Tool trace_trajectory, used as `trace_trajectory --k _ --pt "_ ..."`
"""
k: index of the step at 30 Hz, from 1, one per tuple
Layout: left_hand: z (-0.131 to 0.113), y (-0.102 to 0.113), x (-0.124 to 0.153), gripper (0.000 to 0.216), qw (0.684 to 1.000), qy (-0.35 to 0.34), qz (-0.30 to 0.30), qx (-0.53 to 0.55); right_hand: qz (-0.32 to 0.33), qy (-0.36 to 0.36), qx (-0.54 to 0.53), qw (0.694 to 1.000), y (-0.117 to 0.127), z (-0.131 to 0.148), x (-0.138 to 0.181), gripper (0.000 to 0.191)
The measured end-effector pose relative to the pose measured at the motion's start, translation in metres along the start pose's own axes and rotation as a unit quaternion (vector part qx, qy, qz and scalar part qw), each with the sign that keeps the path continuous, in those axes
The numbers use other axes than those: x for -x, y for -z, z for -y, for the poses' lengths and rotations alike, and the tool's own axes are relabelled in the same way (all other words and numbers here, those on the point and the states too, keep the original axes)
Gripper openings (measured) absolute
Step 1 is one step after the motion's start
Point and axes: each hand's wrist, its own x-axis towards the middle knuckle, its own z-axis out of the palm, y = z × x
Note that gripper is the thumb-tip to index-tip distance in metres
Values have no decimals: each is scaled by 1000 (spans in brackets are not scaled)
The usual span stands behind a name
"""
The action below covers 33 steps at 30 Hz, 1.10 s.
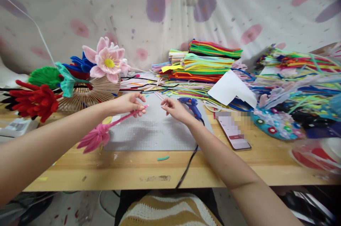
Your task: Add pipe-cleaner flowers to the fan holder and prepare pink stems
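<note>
My left hand point(130, 102) pinches the stem end of a pink pipe-cleaner flower point(93, 138), whose fuzzy head hangs down to the lower left above the grey mat point(154, 130). My right hand point(174, 108) hovers over the mat's far edge with fingertips drawn together near thin pink pipe cleaners point(159, 95); whether it grips one I cannot tell. A blue glue gun point(192, 105) lies just right of that hand, its black cord point(188, 165) running off the table's front edge.
Finished pipe-cleaner flowers point(106, 60) and a woven fan point(87, 94) stand at the back left. Stacks of coloured felt point(210, 59) and heaps of pipe cleaners point(298, 77) fill the back and right. A phone point(234, 133) and white paper point(230, 87) lie to the right.
</note>
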Motion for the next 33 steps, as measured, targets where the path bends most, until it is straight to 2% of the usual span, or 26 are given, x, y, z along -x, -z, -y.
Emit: trace_trajectory --k 5,7,12,15,20,22,25,27,29,31,33 --pt "0 -3 6 34 999 29 15 9 51 -29 -8 998 -1 -6 3 8" --pt "1 -5 7 34 999 34 8 13 46 -38 0 998 -1 -7 4 9" --pt "3 -6 5 34 997 70 -24 -3 34 14 -38 999 -2 -6 4 9" --pt "5 -5 5 33 995 92 -29 -24 36 -7 -45 998 -3 -5 2 4" --pt "11 -5 1 33 994 100 -29 -38 30 -70 -30 997 -10 0 1 14" --pt "15 -6 -3 33 991 104 -42 -76 35 -61 -45 997 -14 3 0 17" --pt "19 -7 -8 25 960 98 -122 -232 58 -14 -64 996 -23 8 -1 15" --pt "20 -7 -10 18 916 51 -177 -356 68 4 -58 996 -29 9 -3 17" --pt "19 -7 -9 20 881 -8 -203 -428 61 13 -41 997 -35 9 -6 17" --pt "18 -7 -6 23 872 -33 -213 -439 37 26 -23 999 -40 8 -7 16" --pt "17 -7 -2 24 882 -31 -214 -419 7 45 -13 999 -44 7 -8 17"
